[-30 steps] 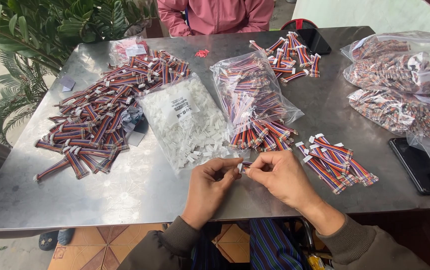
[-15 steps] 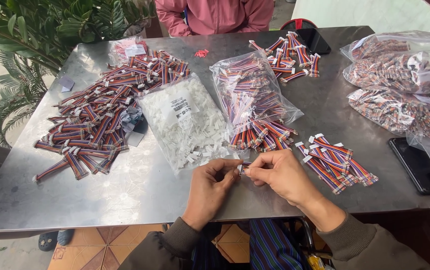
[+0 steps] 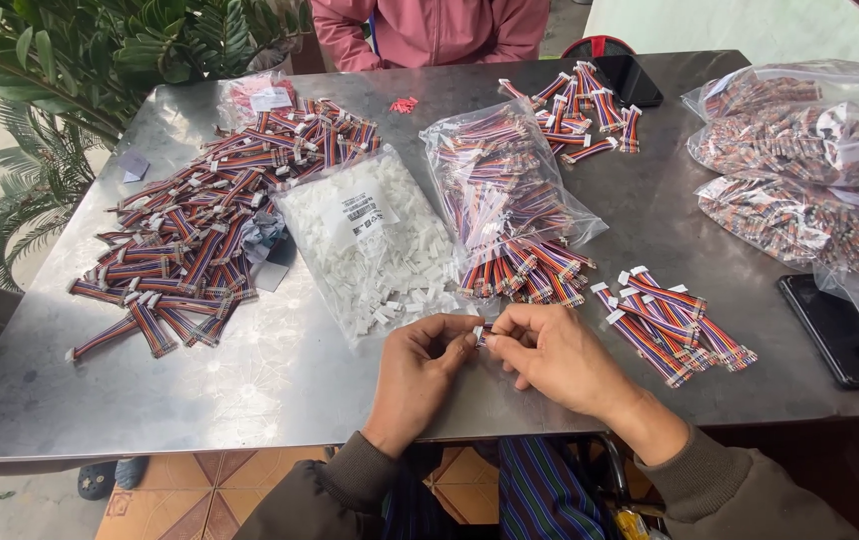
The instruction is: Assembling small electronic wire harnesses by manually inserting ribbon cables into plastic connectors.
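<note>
Two hands pinch a small wire connector together above the near edge of a metal table

Left hand and right hand meet fingertip to fingertip on the white connector, its striped wires running rightward into the right hand; a bag of white housings lies just beyond

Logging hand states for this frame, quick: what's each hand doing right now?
Left hand: fingers pinched shut on a small white connector.
Right hand: fingertips closed on the same connector; whether wires are attached cannot be told.
</note>
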